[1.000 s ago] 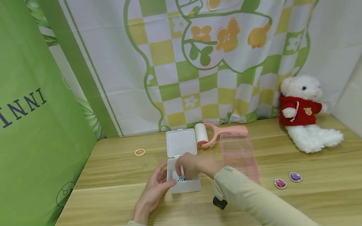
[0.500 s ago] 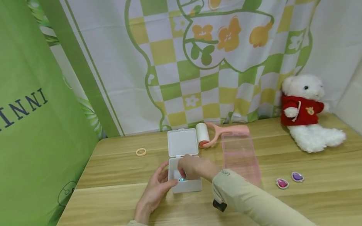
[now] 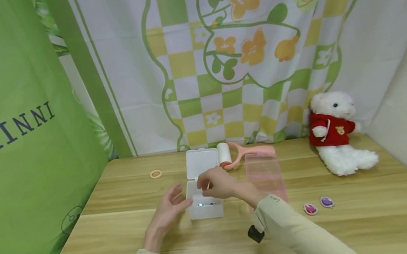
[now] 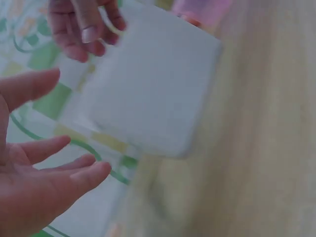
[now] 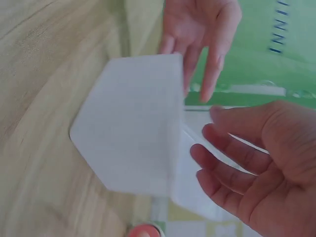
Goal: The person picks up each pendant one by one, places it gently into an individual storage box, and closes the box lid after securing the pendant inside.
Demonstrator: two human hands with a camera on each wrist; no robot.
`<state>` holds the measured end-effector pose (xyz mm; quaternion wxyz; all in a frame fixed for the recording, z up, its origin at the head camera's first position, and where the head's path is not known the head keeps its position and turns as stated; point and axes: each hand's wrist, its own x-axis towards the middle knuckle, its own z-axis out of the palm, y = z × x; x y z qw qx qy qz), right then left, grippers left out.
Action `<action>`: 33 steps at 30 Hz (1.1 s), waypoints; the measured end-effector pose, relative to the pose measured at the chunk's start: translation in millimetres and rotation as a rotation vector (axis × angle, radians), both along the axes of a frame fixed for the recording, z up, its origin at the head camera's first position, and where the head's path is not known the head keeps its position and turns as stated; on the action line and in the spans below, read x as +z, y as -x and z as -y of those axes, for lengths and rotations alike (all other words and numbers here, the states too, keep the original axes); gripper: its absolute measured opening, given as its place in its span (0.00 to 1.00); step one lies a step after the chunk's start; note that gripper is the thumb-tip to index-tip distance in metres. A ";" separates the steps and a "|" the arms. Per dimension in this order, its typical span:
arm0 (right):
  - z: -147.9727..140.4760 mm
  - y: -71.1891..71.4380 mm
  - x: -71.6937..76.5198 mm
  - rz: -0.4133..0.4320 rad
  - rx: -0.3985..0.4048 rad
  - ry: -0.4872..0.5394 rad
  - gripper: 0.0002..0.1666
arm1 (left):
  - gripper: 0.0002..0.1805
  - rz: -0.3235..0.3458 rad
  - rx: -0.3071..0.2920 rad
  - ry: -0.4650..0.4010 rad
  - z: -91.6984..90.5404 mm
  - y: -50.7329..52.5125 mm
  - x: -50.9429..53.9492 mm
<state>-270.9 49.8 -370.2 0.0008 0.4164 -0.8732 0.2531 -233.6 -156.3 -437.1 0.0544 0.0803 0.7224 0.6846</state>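
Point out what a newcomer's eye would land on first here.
Probably the red-and-white plush toy, sitting at the table's back right, before the patterned curtain. Next, the open white box near the middle, with the right hand over it and the left hand by its left side. Then perhaps the pink gem and purple gem, lying toward the right.

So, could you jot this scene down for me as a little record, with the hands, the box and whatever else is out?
Left hand: beside the box, fingers extended; contact unclear
Right hand: over the box, fingers loosely curled, nothing seen in it
White box: on the table, lid open
Inside: small shiny pieces, too small to identify
Left of box: yellowish ring
Right of box: pink-handled roller, clear pink case, pink gem piece, purple gem piece
Far right: white plush bear, red top
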 end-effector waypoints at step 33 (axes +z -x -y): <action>-304.2 -78.2 -67.8 0.358 -0.660 0.375 0.19 | 0.49 -0.032 -0.170 0.073 -175.9 10.9 -16.7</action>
